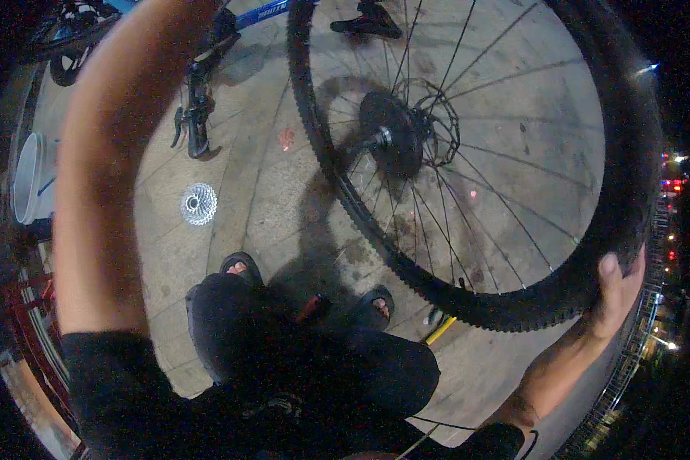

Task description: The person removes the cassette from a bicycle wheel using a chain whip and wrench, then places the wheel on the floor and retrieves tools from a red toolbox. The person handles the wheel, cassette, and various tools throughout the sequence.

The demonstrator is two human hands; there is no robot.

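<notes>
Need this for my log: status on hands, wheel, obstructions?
Right hand at tire's lower right edge; left hand out of view. Bicycle wheel: tire on, top out of frame. Silver cassette on floor, apart from wheel; no obstruction seen.

Pale lettering is borne by a blue bicycle tube (pixel 259 14).
The letters are set in one short row along the tube, light against the blue, and the tube is seen over the far edge of the pale floor (pixel 249 203), left of its middle. A small greyish mark (pixel 285 403) is shown on the dark clothing (pixel 245 337), too dim to be told as letters or a pattern. On the black tyre (pixel 506 308), any marking is lost in shadow.
</notes>
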